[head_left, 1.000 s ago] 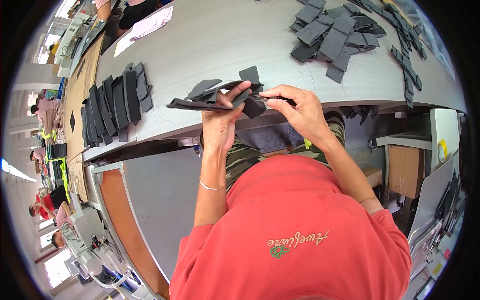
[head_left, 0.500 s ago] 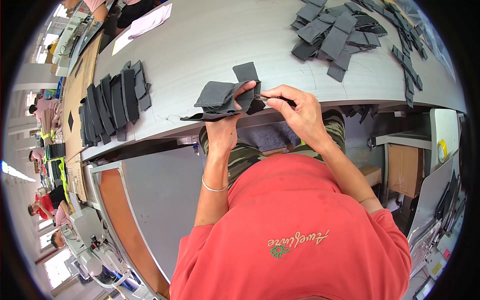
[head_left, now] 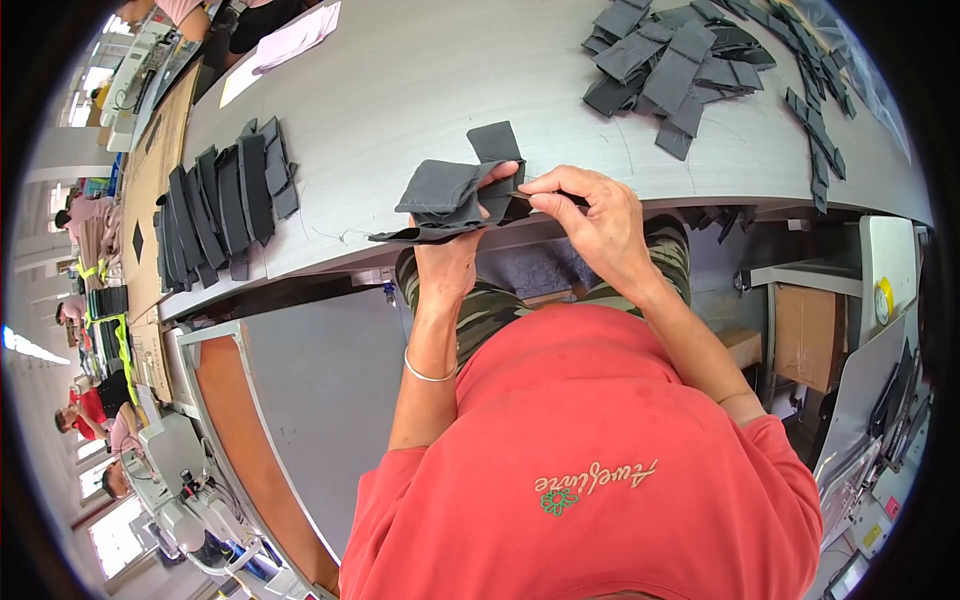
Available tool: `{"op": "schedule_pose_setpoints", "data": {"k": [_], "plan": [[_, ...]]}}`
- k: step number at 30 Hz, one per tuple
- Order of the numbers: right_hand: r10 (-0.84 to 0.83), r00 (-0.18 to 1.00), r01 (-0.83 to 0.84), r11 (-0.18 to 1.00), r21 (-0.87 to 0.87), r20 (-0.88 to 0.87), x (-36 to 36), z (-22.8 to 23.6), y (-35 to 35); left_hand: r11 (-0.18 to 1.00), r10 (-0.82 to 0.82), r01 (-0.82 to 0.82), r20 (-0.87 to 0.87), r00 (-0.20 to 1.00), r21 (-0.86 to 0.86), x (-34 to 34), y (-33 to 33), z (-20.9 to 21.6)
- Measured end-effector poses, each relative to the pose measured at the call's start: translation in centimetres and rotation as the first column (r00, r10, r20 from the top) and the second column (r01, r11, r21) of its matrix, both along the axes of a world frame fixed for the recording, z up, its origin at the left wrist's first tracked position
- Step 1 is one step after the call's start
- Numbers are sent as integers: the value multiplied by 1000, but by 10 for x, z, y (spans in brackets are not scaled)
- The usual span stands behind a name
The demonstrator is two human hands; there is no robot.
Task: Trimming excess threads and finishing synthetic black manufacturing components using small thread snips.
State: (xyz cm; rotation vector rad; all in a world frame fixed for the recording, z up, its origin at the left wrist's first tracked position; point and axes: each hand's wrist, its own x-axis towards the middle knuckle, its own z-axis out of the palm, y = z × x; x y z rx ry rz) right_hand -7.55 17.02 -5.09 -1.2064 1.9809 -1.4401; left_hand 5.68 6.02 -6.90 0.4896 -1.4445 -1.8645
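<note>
The left hand (head_left: pixel 447 262) grasps a dark grey fabric piece (head_left: pixel 436 186), its fingers gripping the folded layers; the piece is held above the near edge of the worktable (head_left: pixel 400 80), in front of the wearer's torso. A flap (head_left: pixel 490 141) projects past the fingertips toward the far side; whether it belongs to the same piece cannot be told. The right hand (head_left: pixel 600 222) pinches a slim dark tool (head_left: pixel 572 199) between thumb and index finger, its tip directed at the right-hand edge of the fabric; the fingers hide most of the tool, so its kind and any contact at the tip cannot be confirmed. The step in hand appears to be close tool work at that edge. The next move calls for a steady left-hand grip, the edge presented clear of the left fingertips, and small, controlled motion of the right hand. Loose threads (head_left: pixel 325 237) lie on the table to the left of the held piece. Farther left, similar fabric pieces (head_left: pixel 233 195) stand in an overlapping row. At the far right lies a loose heap of dark pieces (head_left: pixel 680 75), with linked strips (head_left: pixel 815 140) beside it. Pale pink sheets (head_left: pixel 297 40) lie at the far left.
</note>
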Motion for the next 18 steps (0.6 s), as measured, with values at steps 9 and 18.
{"op": "schedule_pose_setpoints", "data": {"k": [9,18], "plan": [[37,963,4,989,-151,267,-8,-9,0,950,35,-19,-47,998,311,-1,-1,7],[34,999,-31,993,-115,24,5,0,-4,938,15,-12,-5,1000,347,3,-8,2]]}}
